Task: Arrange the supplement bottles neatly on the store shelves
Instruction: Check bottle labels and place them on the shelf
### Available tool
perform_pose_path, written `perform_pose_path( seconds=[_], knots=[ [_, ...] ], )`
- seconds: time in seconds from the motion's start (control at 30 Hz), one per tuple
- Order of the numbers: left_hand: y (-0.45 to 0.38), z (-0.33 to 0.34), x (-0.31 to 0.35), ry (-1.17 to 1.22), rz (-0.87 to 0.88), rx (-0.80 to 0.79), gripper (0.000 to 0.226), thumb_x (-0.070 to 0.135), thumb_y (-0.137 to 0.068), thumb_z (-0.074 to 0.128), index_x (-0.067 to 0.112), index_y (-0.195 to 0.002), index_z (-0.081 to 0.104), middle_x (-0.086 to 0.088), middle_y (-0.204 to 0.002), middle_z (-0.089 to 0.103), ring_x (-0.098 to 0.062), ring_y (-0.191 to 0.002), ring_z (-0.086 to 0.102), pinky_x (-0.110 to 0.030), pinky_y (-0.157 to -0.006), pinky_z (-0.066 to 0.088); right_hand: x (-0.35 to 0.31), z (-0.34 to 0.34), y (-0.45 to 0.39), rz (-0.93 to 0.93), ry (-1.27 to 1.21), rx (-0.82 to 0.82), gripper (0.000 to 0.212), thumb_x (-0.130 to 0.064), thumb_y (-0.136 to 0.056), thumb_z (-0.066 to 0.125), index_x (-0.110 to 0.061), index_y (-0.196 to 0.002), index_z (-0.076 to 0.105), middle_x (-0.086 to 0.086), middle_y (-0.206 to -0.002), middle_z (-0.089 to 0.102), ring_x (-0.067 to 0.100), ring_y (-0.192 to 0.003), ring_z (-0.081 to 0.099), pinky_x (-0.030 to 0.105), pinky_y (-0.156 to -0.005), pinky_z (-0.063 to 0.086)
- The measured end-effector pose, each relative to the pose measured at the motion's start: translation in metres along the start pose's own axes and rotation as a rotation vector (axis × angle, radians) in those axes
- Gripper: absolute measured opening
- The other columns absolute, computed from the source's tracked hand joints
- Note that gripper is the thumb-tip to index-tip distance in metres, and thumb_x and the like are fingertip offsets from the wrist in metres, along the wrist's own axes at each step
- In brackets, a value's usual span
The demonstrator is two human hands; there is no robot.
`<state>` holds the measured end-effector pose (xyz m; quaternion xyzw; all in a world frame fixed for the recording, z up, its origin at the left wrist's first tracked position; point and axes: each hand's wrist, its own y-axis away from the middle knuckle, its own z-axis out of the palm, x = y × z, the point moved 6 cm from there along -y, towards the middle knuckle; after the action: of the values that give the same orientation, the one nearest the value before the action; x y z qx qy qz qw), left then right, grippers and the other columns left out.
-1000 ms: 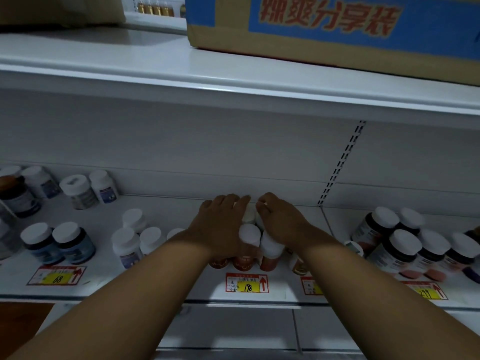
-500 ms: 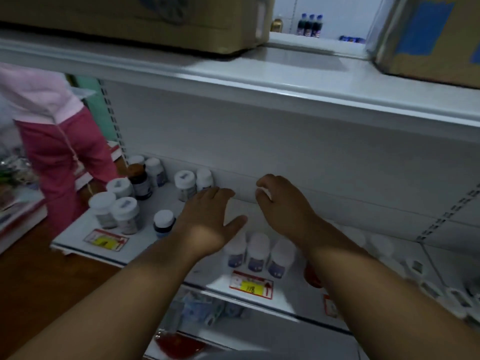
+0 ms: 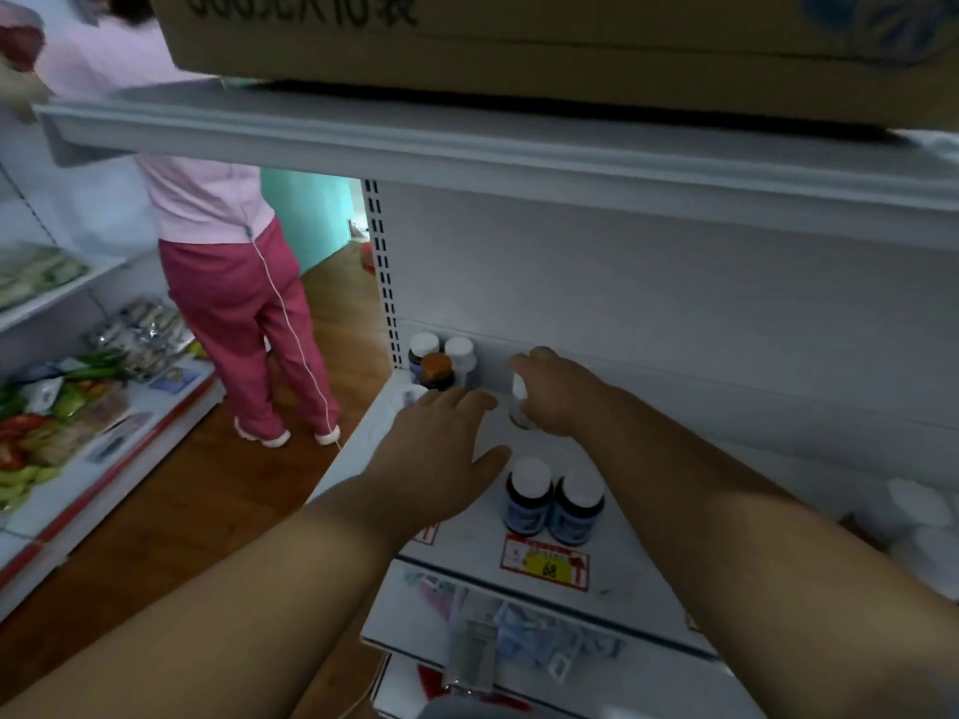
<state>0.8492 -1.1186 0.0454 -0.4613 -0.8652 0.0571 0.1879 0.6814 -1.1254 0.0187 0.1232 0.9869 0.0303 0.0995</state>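
Note:
My right hand (image 3: 558, 391) curls round a white supplement bottle (image 3: 519, 402) near the back of the white shelf (image 3: 467, 552). My left hand (image 3: 441, 448) lies flat with straight fingers over the shelf's left part, hiding what is under it. Two dark bottles with white caps (image 3: 552, 503) stand side by side in front, behind a red and yellow price tag (image 3: 545, 563). A small group of bottles (image 3: 441, 360), one with a brown cap, stands in the back left corner.
A cardboard box (image 3: 519, 38) sits on the upper shelf (image 3: 467, 147). A person in pink clothes (image 3: 233, 262) stands in the aisle at left beside shelves of packaged food (image 3: 62, 407). Blurred white caps (image 3: 918, 521) show far right. Packets lie on the lower shelf (image 3: 519, 635).
The view has swung left along the shelf. Both hands moved from the orange bottles at the middle to the shelf's left end, and my right hand now grips a white bottle.

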Motion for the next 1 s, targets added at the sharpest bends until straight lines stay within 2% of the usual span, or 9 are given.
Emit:
perform_pose_path(
  seconds=[0.1,0.23,0.33,0.43,0.53,0.63,0.73,0.87,1.0],
  knots=[
    [-0.002,0.004,-0.011,0.044,-0.011,-0.006,0.057,0.054,-0.089,0.054,0.024,-0.137,0.046,0.002,-0.13,0.054,-0.02,-0.117,0.048,-0.034,-0.096,0.039,0.0,0.006,0.001,0.024,0.093,0.015,0.044,-0.02,-0.09,0.059,-0.009,-0.131,0.045,0.017,-0.13,0.04,0.033,-0.106,0.052,0.04,-0.088,0.049],
    [-0.002,0.01,-0.014,0.123,0.019,-0.008,0.056,0.051,-0.089,0.057,0.024,-0.137,0.047,0.001,-0.13,0.054,-0.02,-0.118,0.048,-0.033,-0.097,0.038,0.006,0.004,0.005,0.084,0.082,0.034,0.044,-0.026,-0.085,0.065,-0.012,-0.123,0.047,0.017,-0.125,0.036,0.032,-0.099,0.051,0.033,-0.073,0.045],
    [-0.003,0.008,-0.011,0.164,0.077,0.017,0.053,0.044,-0.089,0.06,0.022,-0.136,0.048,0.0,-0.129,0.054,-0.02,-0.119,0.047,-0.029,-0.098,0.034,0.011,0.006,0.01,0.104,0.023,-0.011,0.049,-0.027,-0.086,0.067,-0.01,-0.127,0.047,0.018,-0.126,0.037,0.03,-0.102,0.05,0.032,-0.074,0.043],
    [-0.001,-0.003,-0.008,0.235,0.105,0.099,0.05,0.038,-0.088,0.063,0.019,-0.133,0.051,-0.002,-0.126,0.054,-0.02,-0.116,0.049,-0.029,-0.096,0.036,0.02,-0.013,0.029,0.154,-0.324,0.102,0.045,-0.025,-0.081,0.07,-0.022,-0.123,0.052,0.013,-0.12,0.046,0.027,-0.095,0.057,0.033,-0.076,0.052],
    [0.0,-0.008,-0.007,0.375,0.06,0.15,0.056,0.041,-0.088,0.062,0.018,-0.136,0.044,0.0,-0.126,0.052,-0.016,-0.114,0.048,-0.031,-0.095,0.041,0.025,-0.044,0.064,0.1,-0.844,0.222,0.041,-0.011,-0.073,0.071,-0.038,-0.101,0.058,0.006,-0.105,0.061,0.011,-0.074,0.065,0.023,-0.054,0.052],
    [0.001,0.002,0.007,0.498,0.038,0.089,0.067,0.05,-0.087,0.059,0.024,-0.144,0.033,0.006,-0.131,0.047,0.001,-0.109,0.046,-0.018,-0.092,0.04,0.021,-0.057,0.099,0.017,-1.034,0.151,0.05,-0.004,-0.066,0.069,-0.036,-0.103,0.061,0.006,-0.11,0.064,0.014,-0.079,0.067,0.019,-0.059,0.049],
    [0.004,0.005,0.023,0.572,0.059,0.171,0.057,0.043,-0.083,0.068,0.024,-0.132,0.045,0.005,-0.118,0.052,0.005,-0.094,0.049,-0.001,-0.077,0.036,0.02,-0.061,0.124,0.012,-1.124,0.188,0.043,-0.008,-0.07,0.067,-0.035,-0.104,0.064,0.006,-0.116,0.063,0.02,-0.093,0.065,0.025,-0.072,0.052],
    [0.011,0.015,0.039,0.584,0.08,0.19,0.055,0.045,-0.078,0.073,0.024,-0.123,0.049,0.006,-0.11,0.05,0.001,-0.09,0.048,-0.002,-0.076,0.036,0.021,-0.056,0.142,0.065,-1.043,0.285,0.03,-0.022,-0.085,0.067,-0.042,-0.107,0.063,-0.008,-0.112,0.065,0.011,-0.093,0.067,0.029,-0.079,0.057],
    [0.027,0.016,0.041,0.499,0.006,0.211,0.06,0.052,-0.074,0.07,0.025,-0.123,0.048,0.011,-0.11,0.046,0.003,-0.091,0.043,-0.005,-0.074,0.036,0.018,-0.05,0.146,0.088,-1.002,0.31,0.029,-0.019,-0.088,0.067,-0.04,-0.108,0.061,-0.012,-0.115,0.062,0.005,-0.093,0.066,0.018,-0.071,0.054]
  ],
)
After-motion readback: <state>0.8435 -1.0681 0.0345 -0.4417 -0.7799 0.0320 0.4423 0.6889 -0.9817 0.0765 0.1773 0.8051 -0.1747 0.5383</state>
